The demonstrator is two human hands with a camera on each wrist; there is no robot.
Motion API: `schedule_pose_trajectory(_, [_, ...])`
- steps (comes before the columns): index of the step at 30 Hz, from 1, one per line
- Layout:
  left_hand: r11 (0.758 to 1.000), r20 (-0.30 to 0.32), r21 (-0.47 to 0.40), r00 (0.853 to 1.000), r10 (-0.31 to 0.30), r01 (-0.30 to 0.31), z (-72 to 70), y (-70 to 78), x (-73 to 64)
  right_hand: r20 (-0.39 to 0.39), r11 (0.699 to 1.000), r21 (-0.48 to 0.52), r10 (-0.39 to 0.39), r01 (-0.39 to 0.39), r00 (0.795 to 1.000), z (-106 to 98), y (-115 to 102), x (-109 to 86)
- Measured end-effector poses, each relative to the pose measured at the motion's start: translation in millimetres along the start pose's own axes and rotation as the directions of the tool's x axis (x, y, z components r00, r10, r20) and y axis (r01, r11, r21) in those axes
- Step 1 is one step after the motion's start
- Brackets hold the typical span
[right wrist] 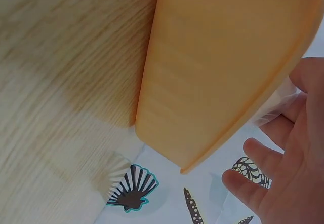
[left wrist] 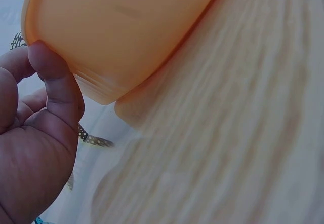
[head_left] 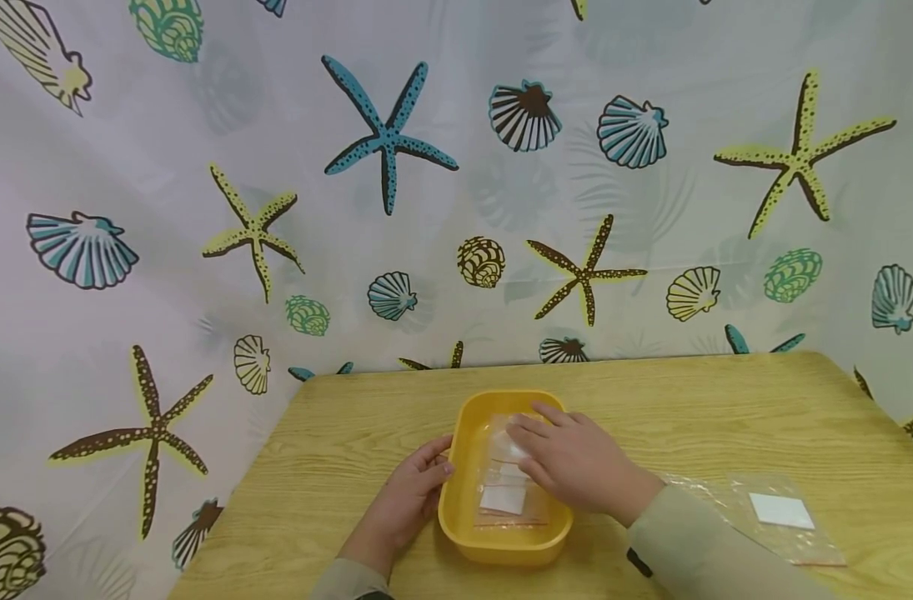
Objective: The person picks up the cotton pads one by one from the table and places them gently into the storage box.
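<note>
A yellow plastic basin (head_left: 469, 521) stands on the table in the head view. Inside lie clear zip bags (head_left: 494, 518) with white cards (head_left: 504, 499) in them, overlapping. My left hand (head_left: 409, 500) grips the basin's left rim; the left wrist view shows the thumb (left wrist: 50, 64) against that rim. Over the basin's right side reaches my right hand (head_left: 576, 458), its fingers above the bags. In the right wrist view, clear plastic (right wrist: 276, 104) rises past the rim between the thumb and fingers of that hand, which seem to pinch it; the contact is partly hidden.
On the wooden table (head_left: 366, 417), right of the basin, a clear bag with a white card (head_left: 782, 511) lies flat. Another clear bag (head_left: 692, 486) sits partly behind the right sleeve (head_left: 707, 542). A curtain printed with shells and starfish (head_left: 441, 183) hangs behind the table.
</note>
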State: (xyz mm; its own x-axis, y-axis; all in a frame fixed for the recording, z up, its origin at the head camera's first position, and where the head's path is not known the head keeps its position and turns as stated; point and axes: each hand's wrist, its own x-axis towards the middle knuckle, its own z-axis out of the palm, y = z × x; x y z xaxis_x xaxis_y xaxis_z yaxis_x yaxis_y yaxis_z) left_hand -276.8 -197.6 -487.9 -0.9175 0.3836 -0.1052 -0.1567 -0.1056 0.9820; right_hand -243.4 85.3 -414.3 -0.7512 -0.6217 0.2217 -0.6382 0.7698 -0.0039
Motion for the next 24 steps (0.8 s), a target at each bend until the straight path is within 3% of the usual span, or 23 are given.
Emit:
schedule_pose_trajectory(11, [1.000, -0.012, 0.016, 1.000, -0.010, 0.010, 0.3, 0.4, -0.8, 0.036, 1.000, -0.004, 0.012, -0.012, 0.999, 7, 3, 12.7])
schedule_pose_trajectory(24, [1.000, -0.009, 0.017, 1.000, -0.005, 0.005, 0.4, 0.4, -1.6, 0.060, 1.000, -0.009, 0.022, -0.022, 0.998, 8, 8, 10.1])
